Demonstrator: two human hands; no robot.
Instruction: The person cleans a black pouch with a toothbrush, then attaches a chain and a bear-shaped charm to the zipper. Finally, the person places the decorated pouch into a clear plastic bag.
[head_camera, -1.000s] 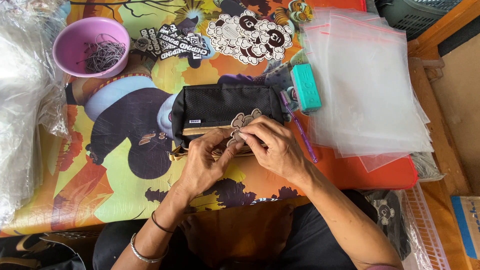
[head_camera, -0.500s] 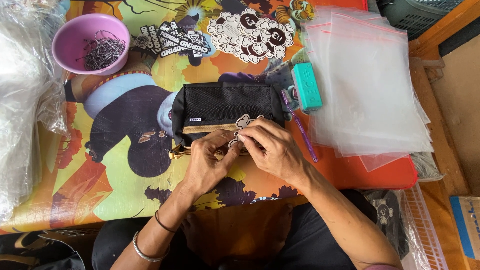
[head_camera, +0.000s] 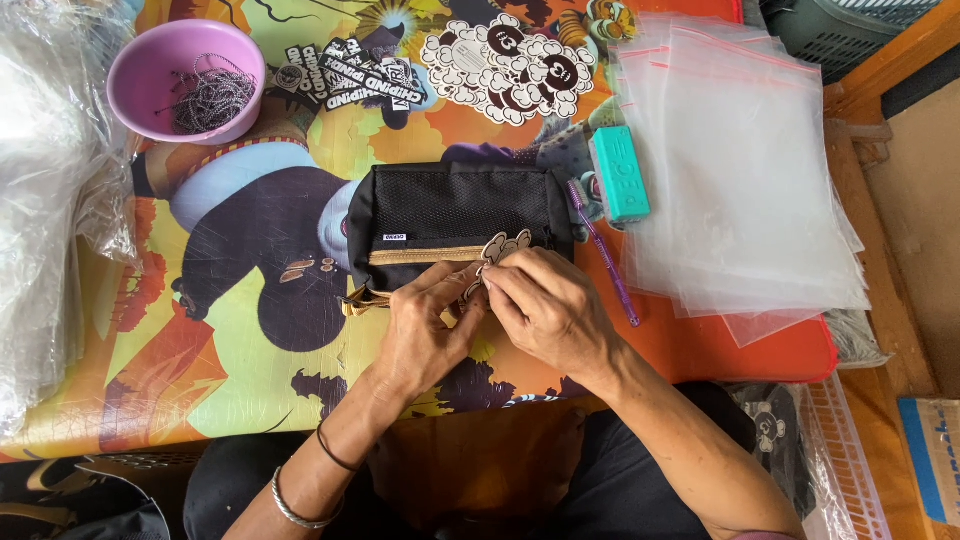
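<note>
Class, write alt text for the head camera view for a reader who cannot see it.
Two hands, left hand and right hand, pinch a small cloud-shaped charm at the front edge of a black mesh pouch on a colourful printed table mat. Clear zip bags lie right.

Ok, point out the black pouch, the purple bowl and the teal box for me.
black pouch (head_camera: 450, 208): head view, on its mesh front panel.
purple bowl (head_camera: 148, 62): head view, on its bare inner wall.
teal box (head_camera: 620, 172): head view, middle of its top face.
</note>
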